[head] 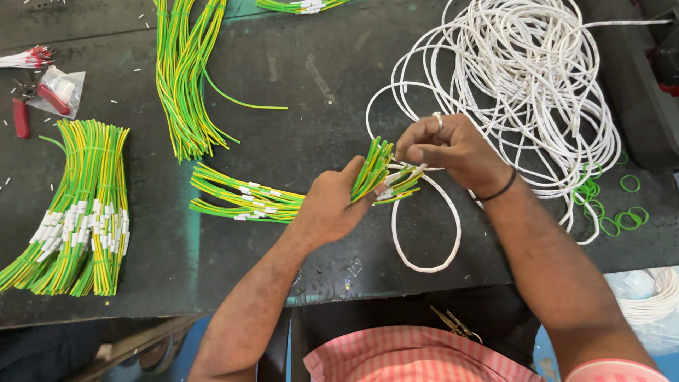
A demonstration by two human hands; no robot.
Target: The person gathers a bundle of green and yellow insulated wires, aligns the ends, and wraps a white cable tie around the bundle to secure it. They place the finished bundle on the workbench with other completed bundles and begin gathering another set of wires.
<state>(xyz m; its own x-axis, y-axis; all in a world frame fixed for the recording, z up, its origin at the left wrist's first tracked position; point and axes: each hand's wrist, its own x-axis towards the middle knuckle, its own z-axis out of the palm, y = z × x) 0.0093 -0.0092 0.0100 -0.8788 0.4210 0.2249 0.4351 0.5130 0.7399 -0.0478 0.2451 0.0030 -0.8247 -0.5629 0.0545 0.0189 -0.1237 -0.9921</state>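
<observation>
My left hand [329,205] grips a bundle of short green-and-yellow wires [244,198] near its right end, above the dark worktable [311,92]. The wire tips [373,166] fan upward out of my fist. My right hand [449,148], with a ring and a dark wristband, pinches at those tips, where small white sleeves [396,177] sit on the wires. The rest of the bundle lies on the table to the left of my fist.
A tangled coil of white tubing [523,85] lies behind my right hand. Bundles of green-and-yellow wires lie at the left [78,205] and at the top [184,78]. Red-handled cutters [21,117] and a small plastic bag [60,88] sit far left. Green rubber bands [622,209] lie at right.
</observation>
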